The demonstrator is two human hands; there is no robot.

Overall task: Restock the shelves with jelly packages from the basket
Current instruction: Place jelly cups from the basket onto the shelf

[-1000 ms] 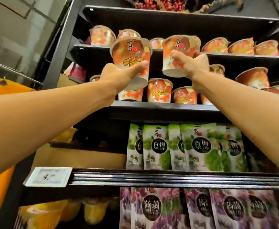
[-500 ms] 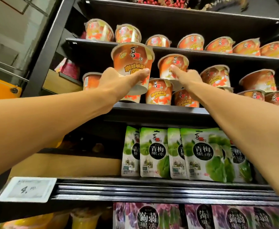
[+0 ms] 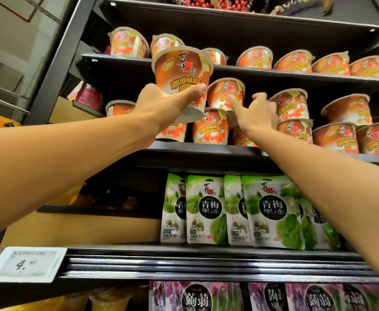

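The black shelf rack (image 3: 56,63) carries stock on every level. On the middle shelf (image 3: 206,151), orange jelly cups (image 3: 335,138) stand in crowded rows, some stacked two high. The shelf below holds green pouches (image 3: 206,209) marked 青梅果冻, and the lowest level holds purple pouches (image 3: 197,297) marked 蒟蒻. The left hand (image 3: 161,104) grips one jelly cup (image 3: 182,70), upright, raised before the middle shelf, labelled 咖啡味果冻. The right hand (image 3: 258,113) holds nothing; its forefinger is extended and touches a stacked cup (image 3: 225,93). The price tag (image 3: 24,264) at lower left reads 4, remainder unclear.
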